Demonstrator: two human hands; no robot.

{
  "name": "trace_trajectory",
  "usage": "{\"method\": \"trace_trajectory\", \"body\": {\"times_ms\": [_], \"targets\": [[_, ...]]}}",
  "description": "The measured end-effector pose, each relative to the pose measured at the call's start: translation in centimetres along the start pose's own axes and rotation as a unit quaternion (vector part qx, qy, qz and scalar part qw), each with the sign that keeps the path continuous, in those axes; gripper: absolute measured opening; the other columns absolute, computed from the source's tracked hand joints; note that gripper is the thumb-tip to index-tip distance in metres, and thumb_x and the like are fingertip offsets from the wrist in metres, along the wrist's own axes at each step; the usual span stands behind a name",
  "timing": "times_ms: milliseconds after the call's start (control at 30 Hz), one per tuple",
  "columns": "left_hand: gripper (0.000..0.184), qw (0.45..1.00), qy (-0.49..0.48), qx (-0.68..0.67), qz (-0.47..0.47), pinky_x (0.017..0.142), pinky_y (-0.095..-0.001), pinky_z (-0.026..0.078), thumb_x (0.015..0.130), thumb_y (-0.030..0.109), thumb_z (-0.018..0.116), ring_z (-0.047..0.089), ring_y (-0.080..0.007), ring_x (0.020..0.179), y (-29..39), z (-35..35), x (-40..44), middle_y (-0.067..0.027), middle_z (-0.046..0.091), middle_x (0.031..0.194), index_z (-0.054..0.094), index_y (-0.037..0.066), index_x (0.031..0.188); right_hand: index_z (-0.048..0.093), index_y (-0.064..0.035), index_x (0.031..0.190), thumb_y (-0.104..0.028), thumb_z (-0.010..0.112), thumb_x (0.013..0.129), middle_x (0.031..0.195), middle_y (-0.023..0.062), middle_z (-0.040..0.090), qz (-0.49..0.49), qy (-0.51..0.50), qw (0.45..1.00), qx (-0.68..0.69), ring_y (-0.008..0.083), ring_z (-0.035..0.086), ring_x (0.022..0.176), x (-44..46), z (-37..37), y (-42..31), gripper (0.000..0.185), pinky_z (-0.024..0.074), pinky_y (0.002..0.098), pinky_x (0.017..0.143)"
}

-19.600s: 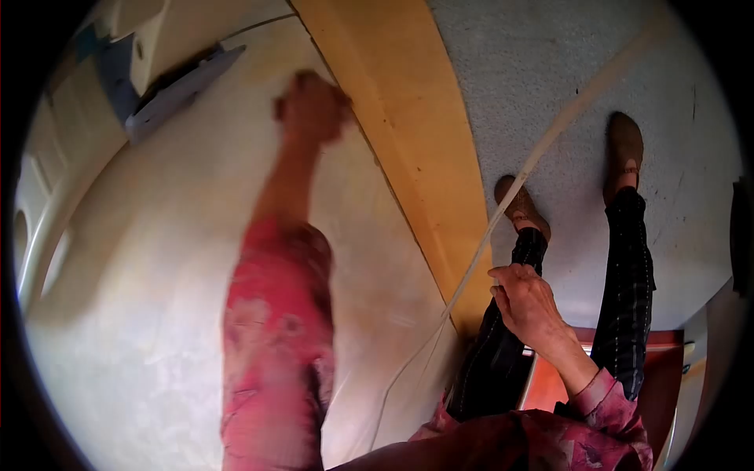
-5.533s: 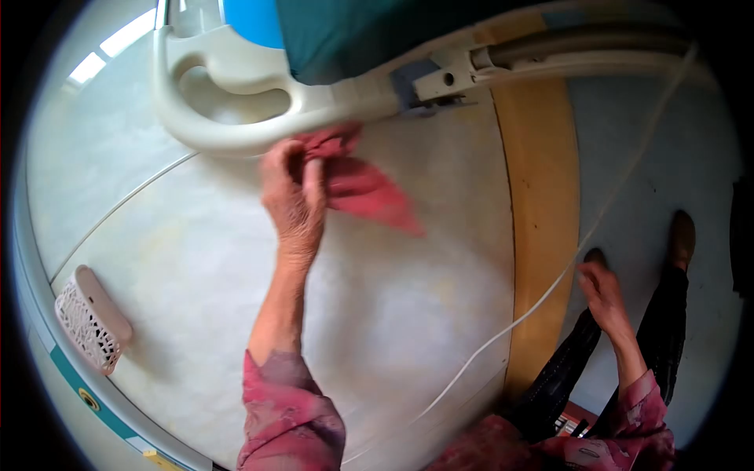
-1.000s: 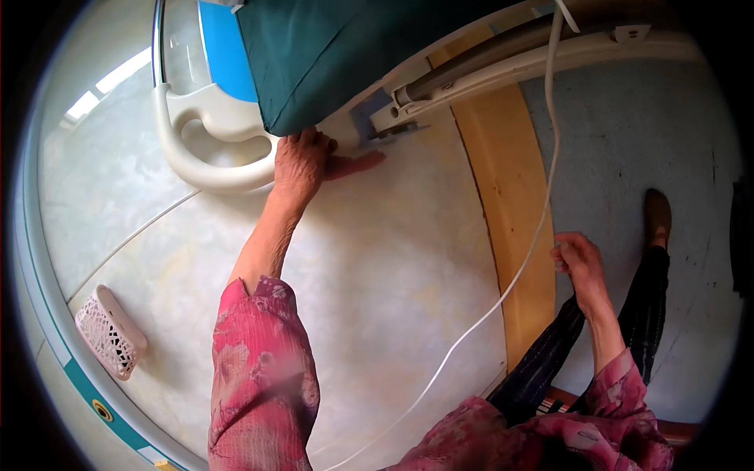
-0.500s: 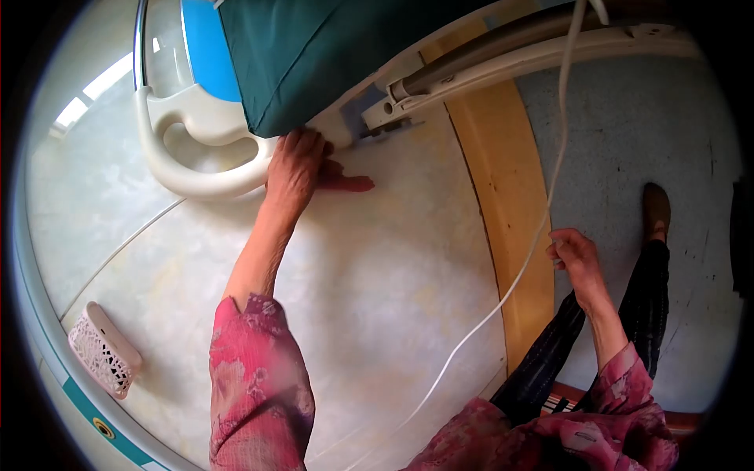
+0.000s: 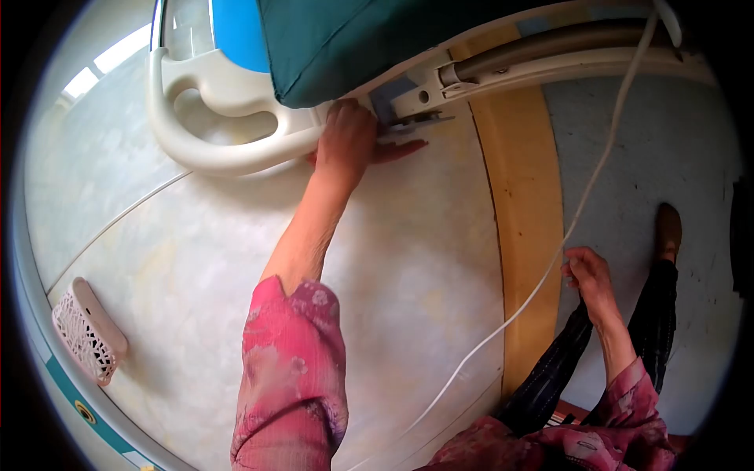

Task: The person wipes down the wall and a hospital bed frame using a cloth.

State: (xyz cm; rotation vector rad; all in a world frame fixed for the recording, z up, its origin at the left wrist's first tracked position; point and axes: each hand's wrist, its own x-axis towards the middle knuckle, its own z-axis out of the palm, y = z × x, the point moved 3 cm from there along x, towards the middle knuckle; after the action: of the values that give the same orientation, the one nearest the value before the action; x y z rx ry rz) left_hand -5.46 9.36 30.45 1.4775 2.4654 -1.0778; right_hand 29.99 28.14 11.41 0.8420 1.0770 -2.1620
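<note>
The red cloth point(image 5: 399, 151) lies at twelve o'clock against the pale wall point(image 5: 424, 314), under the left hand point(image 5: 345, 137), probably bunched because the bed panel point(image 5: 212, 161) towards ten leaves little room; a narrow, tapering tongue shows. Whether those fingers grip or press, I cannot tell. The right hand point(image 5: 594, 284), at four, hangs half-open, seemingly empty.

Left hand point(image 5: 346, 140) stretched forward, right hand point(image 5: 594, 284) half-curled.

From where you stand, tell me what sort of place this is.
Probably a hospital or care ward, judging by the cream moulded bed board, dark green bedding and teal-banded wall strip with its round fitting.
</note>
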Motion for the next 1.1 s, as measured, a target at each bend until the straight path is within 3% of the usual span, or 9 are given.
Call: {"method": "trace_trajectory", "body": {"times_ms": [33,167,233,433,500,667,833,1033,1100], "targets": [[0.007,0.998,0.058,-0.007,0.036,0.092,-0.0364,0.044,0.077,0.01,0.061,0.056,-0.0264,0.097,-0.2,-1.0,-0.7,-0.0073,0.058,0.094,0.061,0.01,0.085,0.058,-0.0044,0.112,-0.021,0.049,0.095,0.091,0.005,0.06,-0.004,0.0,1.0,0.002,0.0141,0.056,0.087,0.1,0.1,-0.2,0.025,0.0438,0.0286,0.076],[0.007,0.996,0.043,0.023,0.074,0.088,-0.0342,0.045,0.076,0.013,0.062,0.055,-0.0225,0.091,-2.2,-4.2,-2.7,-0.0033,0.056,0.088,0.061,0.014,0.083,0.058,-0.0038,0.111,-0.022,0.049,0.095,0.09,0.0052,0.06,-0.008,0.001,1.0,-0.006,0.0141,0.055,0.086,-0.1,0.2,-0.3,0.026,0.0437,0.0289,0.075],[0.021,0.99,0.095,0.012,0.099,0.083,-0.0339,0.046,0.062,0.033,0.074,0.053,-0.0229,0.084,-3.7,-5.6,-3.2,-0.0023,0.051,0.076,0.062,0.021,0.074,0.058,-0.0036,0.11,-0.022,0.049,0.094,0.09,0.0051,0.06,-0.026,0.001,1.0,-0.004,0.014,0.055,0.086,0.1,0.3,-0.3,0.026,0.0437,0.0287,0.075],[0.019,0.985,-0.001,0.125,0.119,0.084,-0.0363,0.047,0.073,0.025,0.069,0.056,-0.0217,0.085,-6.7,-9.5,-4.8,-0.0019,0.055,0.086,0.059,0.017,0.086,0.058,-0.0053,0.108,-0.021,0.05,0.095,0.082,0.0005,0.058,-0.012,-0.004,1.0,0.007,0.0088,0.052,0.077,-0.5,0.1,-0.9,0.022,0.0413,0.0237,0.068],[0.016,0.998,0.014,-0.016,0.061,0.088,-0.0384,0.046,0.075,0.02,0.068,0.057,-0.0246,0.094,-7.1,-9.3,-5.2,-0.0034,0.058,0.091,0.058,0.014,0.086,0.059,-0.0047,0.108,-0.022,0.05,0.095,0.082,0.0006,0.059,-0.024,0.012,0.999,0.025,0.0092,0.053,0.08,-0.2,-0.1,-0.4,0.023,0.0418,0.0246,0.069],[0.02,0.988,-0.009,-0.066,0.14,0.095,-0.0383,0.043,0.069,0.019,0.072,0.054,-0.0283,0.104,-4.7,-7.1,-4.0,-0.0068,0.058,0.095,0.058,0.012,0.081,0.059,-0.0034,0.109,-0.019,0.051,0.093,0.085,0.0039,0.061,-0.038,-0.001,0.998,0.041,0.0112,0.055,0.081,-0.4,0.0,-0.5,0.024,0.0441,0.0272,0.072],[0.016,0.988,-0.063,-0.11,0.088,0.098,-0.0387,0.041,0.074,0.013,0.066,0.051,-0.028,0.111,-2.9,-4.2,-2.6,-0.0071,0.057,0.104,0.06,0.009,0.088,0.059,-0.0031,0.109,-0.021,0.052,0.094,0.088,0.0043,0.061,-0.043,-0.005,0.998,0.04,0.0113,0.055,0.082,-0.5,-0.3,0.0,0.025,0.0438,0.0271,0.072],[0.034,0.978,-0.007,0.152,0.142,0.1,-0.0372,0.04,0.074,0.015,0.062,0.049,-0.0242,0.115,-6.1,-5.7,-8.3,-0.002,0.05,0.128,0.065,0.009,0.107,0.059,-0.0021,0.109,-0.023,0.05,0.095,0.087,0.004,0.06,0.001,0.0,1.0,0.029,0.012,0.054,0.081,-0.4,-0.4,-0.4,0.027,0.0433,0.0273,0.072],[0.035,0.98,0.004,0.181,0.077,0.101,-0.0371,0.042,0.076,0.01,0.063,0.048,-0.0253,0.116,-8.8,-8.1,-11.0,0.0013,0.049,0.13,0.066,0.012,0.111,0.059,-0.0062,0.107,-0.023,0.049,0.096,0.083,0.0,0.058,-0.026,0.001,1.0,-0.002,0.0078,0.049,0.07,-0.6,0.1,-1.3,0.023,0.0389,0.0222,0.057]]}}
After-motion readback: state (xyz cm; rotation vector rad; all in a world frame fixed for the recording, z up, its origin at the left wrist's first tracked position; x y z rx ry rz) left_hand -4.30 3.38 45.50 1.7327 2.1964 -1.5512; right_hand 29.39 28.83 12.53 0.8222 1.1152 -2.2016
